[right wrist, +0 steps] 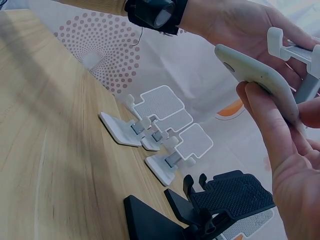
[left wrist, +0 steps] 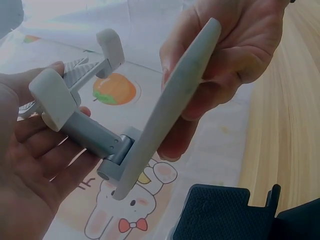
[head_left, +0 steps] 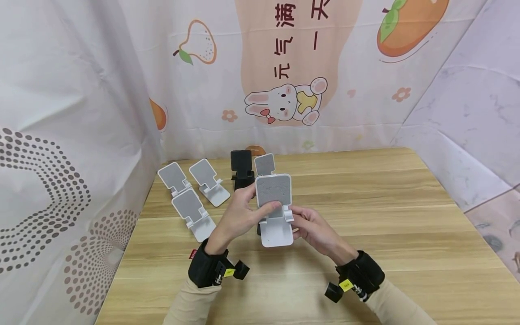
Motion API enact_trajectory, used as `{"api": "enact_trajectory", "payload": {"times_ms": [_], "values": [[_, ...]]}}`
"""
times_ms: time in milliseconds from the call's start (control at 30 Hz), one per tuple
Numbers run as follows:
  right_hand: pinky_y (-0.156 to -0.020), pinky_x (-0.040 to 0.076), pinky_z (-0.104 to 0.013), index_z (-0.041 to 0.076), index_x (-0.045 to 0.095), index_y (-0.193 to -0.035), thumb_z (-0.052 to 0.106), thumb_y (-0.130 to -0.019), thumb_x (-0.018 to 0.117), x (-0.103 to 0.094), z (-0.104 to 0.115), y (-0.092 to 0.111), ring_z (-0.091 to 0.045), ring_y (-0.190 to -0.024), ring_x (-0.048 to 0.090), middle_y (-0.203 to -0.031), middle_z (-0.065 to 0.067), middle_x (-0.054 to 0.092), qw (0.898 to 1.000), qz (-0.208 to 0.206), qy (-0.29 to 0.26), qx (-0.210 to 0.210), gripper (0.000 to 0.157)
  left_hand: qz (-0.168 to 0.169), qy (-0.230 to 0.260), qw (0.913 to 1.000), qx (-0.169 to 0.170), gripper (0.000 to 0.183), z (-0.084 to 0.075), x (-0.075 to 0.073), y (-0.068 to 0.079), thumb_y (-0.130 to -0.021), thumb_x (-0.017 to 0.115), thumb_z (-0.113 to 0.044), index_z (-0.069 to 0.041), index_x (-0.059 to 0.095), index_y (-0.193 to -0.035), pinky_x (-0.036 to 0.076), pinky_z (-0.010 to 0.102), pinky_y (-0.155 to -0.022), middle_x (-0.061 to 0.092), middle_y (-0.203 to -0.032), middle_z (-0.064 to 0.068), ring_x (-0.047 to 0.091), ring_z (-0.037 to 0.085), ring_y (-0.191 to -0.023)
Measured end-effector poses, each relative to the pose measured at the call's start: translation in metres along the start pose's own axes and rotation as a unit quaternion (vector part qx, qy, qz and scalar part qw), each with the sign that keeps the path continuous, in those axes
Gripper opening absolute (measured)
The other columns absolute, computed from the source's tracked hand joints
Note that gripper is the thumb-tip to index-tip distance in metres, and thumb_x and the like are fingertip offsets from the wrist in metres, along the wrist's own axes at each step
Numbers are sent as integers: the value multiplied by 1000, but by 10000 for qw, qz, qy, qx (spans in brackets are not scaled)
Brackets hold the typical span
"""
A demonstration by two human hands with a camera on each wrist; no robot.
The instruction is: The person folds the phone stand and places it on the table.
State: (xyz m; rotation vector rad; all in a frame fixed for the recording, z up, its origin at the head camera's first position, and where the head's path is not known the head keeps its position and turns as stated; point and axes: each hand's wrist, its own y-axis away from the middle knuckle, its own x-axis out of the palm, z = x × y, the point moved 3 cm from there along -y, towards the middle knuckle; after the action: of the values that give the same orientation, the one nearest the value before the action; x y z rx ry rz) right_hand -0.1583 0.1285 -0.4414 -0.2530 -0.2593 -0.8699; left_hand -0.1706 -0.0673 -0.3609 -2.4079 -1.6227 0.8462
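Observation:
In the head view my hands hold up a white folding phone stand (head_left: 274, 188) with a grey padded back plate. My left hand (head_left: 243, 212) grips the back plate from the left, its thumb lying across the grey pad. At the lower right, my right hand (head_left: 314, 228) holds the stand's flat base (head_left: 277, 234). The left wrist view shows this base (left wrist: 167, 115) edge-on between the right hand's (left wrist: 245, 55) thumb and fingers. A grey hinged arm (left wrist: 92, 132) joins it to the back plate, beside the left hand's (left wrist: 30, 170) spread fingers.
Three white phone stands (head_left: 189, 205) stand at the table's left. Black phone stands (right wrist: 232, 192) stand behind and below the held one, partly hidden. Another white stand (head_left: 265, 163) is behind them. A printed curtain (head_left: 349, 104) hangs along the wooden table's (head_left: 390, 225) back edge.

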Motion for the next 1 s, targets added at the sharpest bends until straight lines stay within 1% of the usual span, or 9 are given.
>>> {"api": "enact_trajectory", "payload": {"times_ms": [233, 433, 600, 767, 1000], "values": [[-78, 62, -29, -19, 40, -145, 6, -109, 44, 0, 0, 1, -16, -101, 73, -120, -3, 73, 9999, 99, -15, -23, 44, -111, -71, 9998, 167, 40, -1, 1, 0, -90, 79, -4, 2, 66, -127, 55, 41, -100, 75, -119, 15, 70, 25, -114], [-79, 63, -33, -23, 35, -145, 6, -109, 44, 3, 0, 1, -17, -102, 74, -118, -4, 74, 9999, 16, -69, 157, 47, -367, -258, 9987, 252, 37, 0, 2, -1, -90, 79, -4, 2, 69, -124, 58, 38, -95, 76, -117, 14, 71, 24, -114], [-77, 63, -32, -25, 36, -142, 5, -108, 44, 3, -1, 0, -15, -100, 74, -115, -3, 75, 9997, -54, -63, 228, 46, -560, -405, 9969, 369, 35, 1, 2, -1, -89, 80, -3, 2, 70, -122, 59, 35, -90, 77, -114, 14, 72, 24, -111], [-78, 63, -31, -26, 32, -144, 6, -109, 45, 4, -1, 0, -15, -101, 74, -117, -3, 75, 9997, -19, -89, 230, 50, -647, -438, 9958, 485, 36, 3, 2, -1, -88, 80, -2, 3, 71, -122, 60, 39, -89, 77, -113, 15, 73, 25, -110], [-77, 63, -30, -26, 30, -145, 6, -108, 44, 4, -1, 0, -14, -100, 74, -116, -2, 75, 9996, -25, -61, 276, 51, -735, -504, 9946, 532, 34, 5, 3, -1, -88, 79, -2, 3, 71, -121, 61, 42, -88, 77, -112, 16, 73, 26, -109]]}}
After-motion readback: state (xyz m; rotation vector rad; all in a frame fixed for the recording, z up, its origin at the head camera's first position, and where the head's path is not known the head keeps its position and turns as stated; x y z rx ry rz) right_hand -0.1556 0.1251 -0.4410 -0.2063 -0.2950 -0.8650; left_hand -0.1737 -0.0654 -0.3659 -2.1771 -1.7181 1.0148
